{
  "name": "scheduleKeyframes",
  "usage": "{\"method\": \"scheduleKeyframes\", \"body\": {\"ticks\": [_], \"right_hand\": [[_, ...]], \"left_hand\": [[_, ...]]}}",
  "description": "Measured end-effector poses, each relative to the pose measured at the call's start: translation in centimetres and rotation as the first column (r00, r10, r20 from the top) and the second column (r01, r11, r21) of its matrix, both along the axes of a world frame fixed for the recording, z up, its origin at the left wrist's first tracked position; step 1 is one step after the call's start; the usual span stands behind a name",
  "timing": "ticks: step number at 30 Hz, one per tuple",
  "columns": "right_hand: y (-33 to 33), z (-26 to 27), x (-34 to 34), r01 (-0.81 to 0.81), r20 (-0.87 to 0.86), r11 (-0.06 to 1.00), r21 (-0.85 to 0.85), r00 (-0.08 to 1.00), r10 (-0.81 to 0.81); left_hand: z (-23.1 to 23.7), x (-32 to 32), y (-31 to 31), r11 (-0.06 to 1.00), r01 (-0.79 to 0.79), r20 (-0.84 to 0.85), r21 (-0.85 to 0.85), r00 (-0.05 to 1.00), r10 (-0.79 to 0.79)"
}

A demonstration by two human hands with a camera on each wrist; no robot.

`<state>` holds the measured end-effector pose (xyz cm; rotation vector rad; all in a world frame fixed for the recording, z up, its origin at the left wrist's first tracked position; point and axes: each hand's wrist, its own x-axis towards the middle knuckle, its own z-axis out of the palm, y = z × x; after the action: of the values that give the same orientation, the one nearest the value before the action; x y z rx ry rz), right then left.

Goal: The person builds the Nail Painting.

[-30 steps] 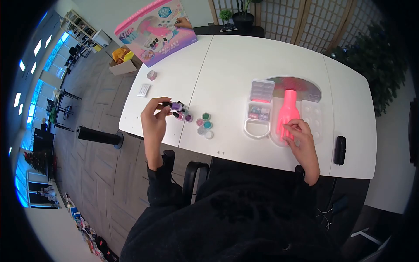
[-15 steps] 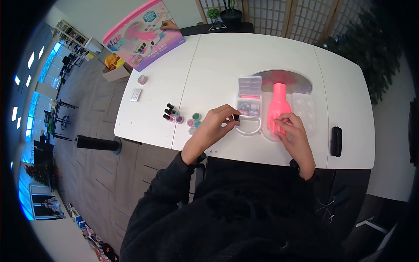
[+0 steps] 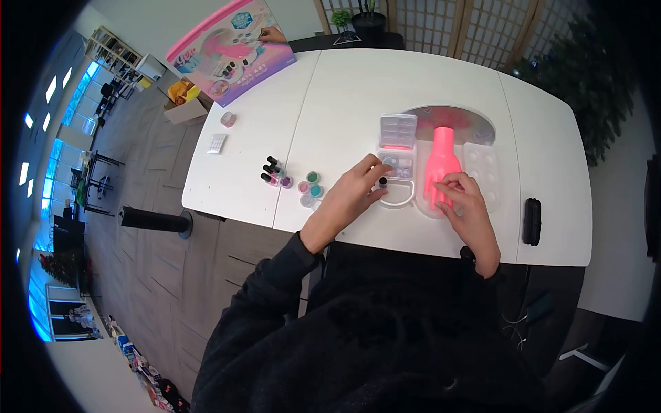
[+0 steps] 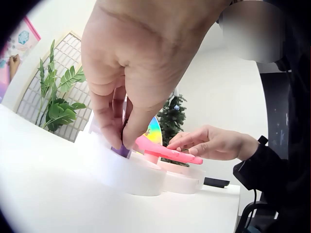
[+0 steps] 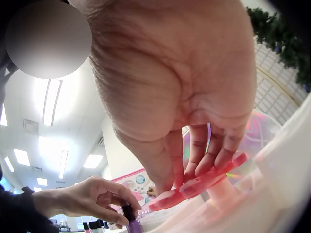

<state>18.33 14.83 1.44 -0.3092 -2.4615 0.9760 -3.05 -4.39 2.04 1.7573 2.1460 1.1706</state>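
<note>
Left hand point(image 3: 350, 195) pinches the purple polish bottle point(image 5: 134, 226) by its black cap point(image 5: 128, 212) at the pale tray's point(image 3: 398, 205) left part, towards the desk's point(image 3: 385, 79) near edge; I can't tell if its base touches. I'd judge the bottle light, hard and slick, best held at the cap. I see the left fingers point(image 4: 108, 119) pointing down, and the right hand point(image 3: 472, 213), loosely bent, resting on the pink model hand point(image 3: 443, 161).

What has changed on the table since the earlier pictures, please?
The left hand carried the purple bottle rightward, away from the other bottles, to the tray, still holding it. The right hand stayed on the pink model hand; the other bottles, visible jars and box kept their places.
</note>
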Motion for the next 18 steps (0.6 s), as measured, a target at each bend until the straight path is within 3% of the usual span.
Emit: {"method": "scheduleKeyframes", "body": {"ticks": [4,6,7,10,12,18], "right_hand": [[0.1,0.0,0.0,-0.01,0.017,1.0,0.016,1.0,0.009],[0.0,-0.1,0.0,-0.002,0.007,1.0,0.023,1.0,0.002],[0.0,-0.2,0.0,-0.004,0.007,1.0,0.024,1.0,0.004],[0.0,-0.4,0.1,-0.001,0.0,1.0,0.022,1.0,0.001],[0.1,-0.4,0.2,0.0,0.015,1.0,0.031,1.0,0.0],[0.0,-0.3,0.1,0.002,0.027,1.0,0.013,1.0,-0.002]], "left_hand": [[1.9,-3.1,-2.3,0.986,-0.154,0.025,0.06,0.988,0.153],[2.9,-5.3,-4.6,0.933,-0.352,-0.035,0.079,0.934,0.356],[3.5,-6.0,-5.8,0.865,-0.5,-0.045,0.035,0.864,0.502],[2.1,-9.0,-10.2,0.663,-0.732,-0.357,0.158,0.583,0.73],[1.0,-10.3,-12.4,0.591,-0.806,-0.287,0.034,0.559,0.778],[-2.2,-12.0,-14.6,0.632,-0.772,-0.14,-0.07,0.635,0.76]]}}
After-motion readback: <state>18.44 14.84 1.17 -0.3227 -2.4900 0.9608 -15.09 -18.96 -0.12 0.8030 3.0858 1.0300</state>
